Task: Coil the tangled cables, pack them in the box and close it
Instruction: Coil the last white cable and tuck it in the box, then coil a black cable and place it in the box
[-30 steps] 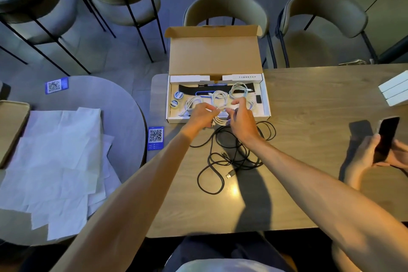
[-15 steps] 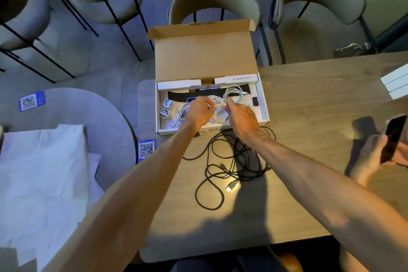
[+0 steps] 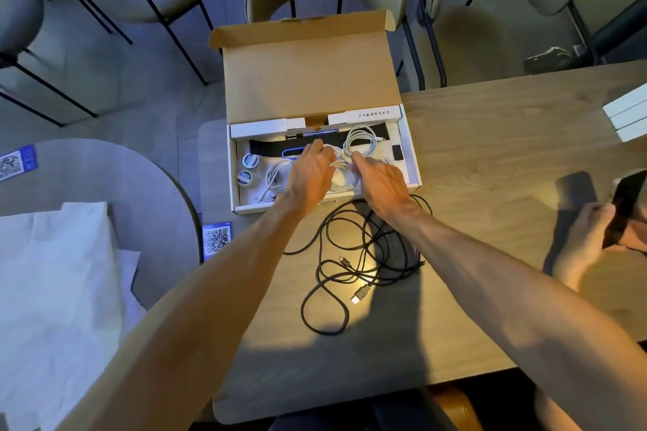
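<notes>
Left hand [image 3: 310, 173] and right hand [image 3: 382, 183] bed a white cable coil [image 3: 345, 182] into the open box [image 3: 411, 157], seemingly so it lies flat; gripping or pressing, I cannot tell. The black cable [image 3: 367, 257] lies tangled on the counter [image 3: 490, 157].

A black cable tangle [image 3: 385, 269] crowds the table [image 3: 490, 150] before the box [image 3: 412, 154].

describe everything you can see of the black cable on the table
The black cable lies loose on the table in tangled, overlapping loops, just in front of the open box. It is thin and matte, with a metal-tipped USB plug at its near side. The right arm crosses above it; neither hand holds it.
</notes>
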